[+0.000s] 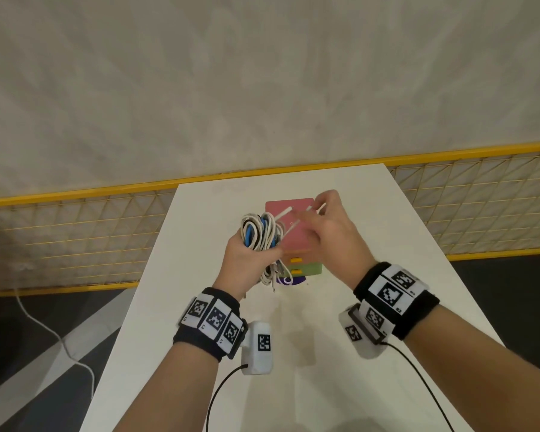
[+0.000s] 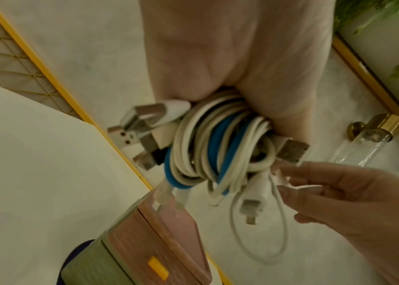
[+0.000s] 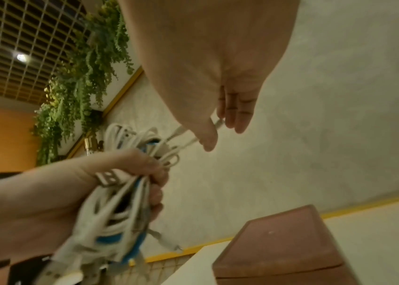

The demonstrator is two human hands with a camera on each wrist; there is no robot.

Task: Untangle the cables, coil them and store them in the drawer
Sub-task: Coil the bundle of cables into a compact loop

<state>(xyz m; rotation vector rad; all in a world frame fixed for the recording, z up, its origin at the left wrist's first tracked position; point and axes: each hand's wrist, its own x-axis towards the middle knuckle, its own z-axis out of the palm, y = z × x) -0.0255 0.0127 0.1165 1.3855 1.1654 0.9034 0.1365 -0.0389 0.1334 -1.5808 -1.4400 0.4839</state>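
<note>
My left hand [image 1: 252,248] grips a coiled bundle of cables [image 1: 260,232], white loops with blue and black ones, held above the table. Several USB plugs [image 2: 130,133] stick out of the bundle [image 2: 220,152] by the palm. My right hand [image 1: 320,208] pinches a thin white cable end [image 3: 219,123] that runs out of the bundle [image 3: 125,194] to the right. Under both hands stands the small drawer unit [image 1: 290,232], which has a pink top, yellow handles [image 1: 296,260] and shut drawers. Loose white ends [image 1: 273,275] hang below my left hand.
The white table [image 1: 324,353] is narrow, with its far edge just behind the drawer unit [image 2: 159,243]. A yellow-framed mesh fence [image 1: 75,232] runs along the wall behind. A white cord [image 1: 44,328] lies on the floor at the left. Black wrist-camera leads trail over the near table.
</note>
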